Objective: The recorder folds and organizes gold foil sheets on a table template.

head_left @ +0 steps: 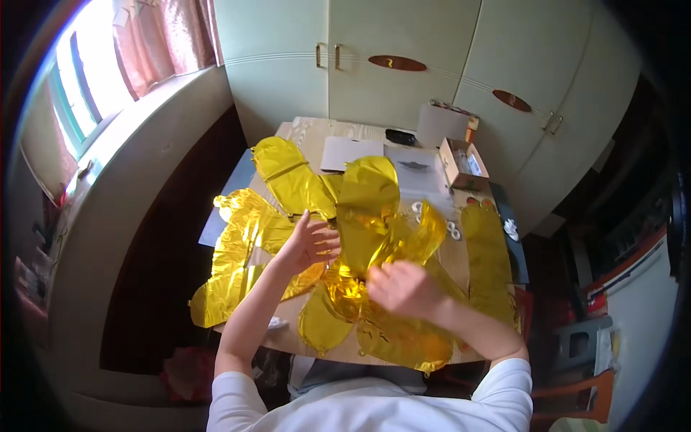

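Note:
Several flat gold foil balloons (367,191) lie joined in a cluster over the middle of the table, their rounded lobes spreading outward. My left hand (313,241) is at the left of the cluster's middle, fingers apart and stretched toward the foil, holding nothing I can see. At the crumpled centre, my right hand (403,288) is closed with its fingers curled in, slightly blurred; what is between them is hidden. A long crinkled gold foil piece (234,259) stretches along the left side. Another long flat gold foil piece (488,255) lies at the table's right edge.
On the wooden table (360,129), a white sheet (353,153), a black tray (400,137) and an open box (464,164) sit at the back. White looped objects (453,230) lie right of the cluster. Cabinets (403,36) stand behind; a stool (576,342) is at right.

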### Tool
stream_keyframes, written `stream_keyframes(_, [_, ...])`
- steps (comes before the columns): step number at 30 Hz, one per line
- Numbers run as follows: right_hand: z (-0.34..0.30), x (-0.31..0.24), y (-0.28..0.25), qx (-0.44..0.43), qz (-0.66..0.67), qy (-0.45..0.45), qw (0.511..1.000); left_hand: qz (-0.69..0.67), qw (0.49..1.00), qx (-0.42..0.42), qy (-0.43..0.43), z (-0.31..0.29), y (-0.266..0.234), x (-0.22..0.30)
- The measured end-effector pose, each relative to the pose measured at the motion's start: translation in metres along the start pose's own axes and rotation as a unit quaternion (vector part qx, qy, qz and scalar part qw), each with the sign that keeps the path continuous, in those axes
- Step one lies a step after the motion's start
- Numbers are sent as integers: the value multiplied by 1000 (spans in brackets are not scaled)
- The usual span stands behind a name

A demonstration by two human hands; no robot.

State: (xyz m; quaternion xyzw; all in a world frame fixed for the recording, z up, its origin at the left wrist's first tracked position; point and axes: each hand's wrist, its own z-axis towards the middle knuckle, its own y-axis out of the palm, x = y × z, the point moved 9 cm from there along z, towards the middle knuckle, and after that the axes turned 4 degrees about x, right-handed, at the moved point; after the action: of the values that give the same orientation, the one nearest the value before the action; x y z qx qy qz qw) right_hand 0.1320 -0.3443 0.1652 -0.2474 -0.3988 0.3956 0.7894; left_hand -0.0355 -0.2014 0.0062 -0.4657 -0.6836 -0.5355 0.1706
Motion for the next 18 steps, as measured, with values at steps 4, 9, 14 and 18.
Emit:
stream_keyframes(4, [-47, -55, -2, -27, 68, -3, 997, 84, 994, 32, -55, -12, 26, -51])
stream_keyframes(9, [-76, -75, -11, -62, 71, 40, 995, 172, 984, 38, -7, -11, 50, -83])
stream_keyframes(14, [-80, -78, -29, -55, 39, 62, 996, 206, 973, 37, 102, 5, 49, -89])
stream_keyframes(18, [-99, -92, -21, -100, 45, 122, 987, 264, 959, 24, 95, 17, 62, -98])
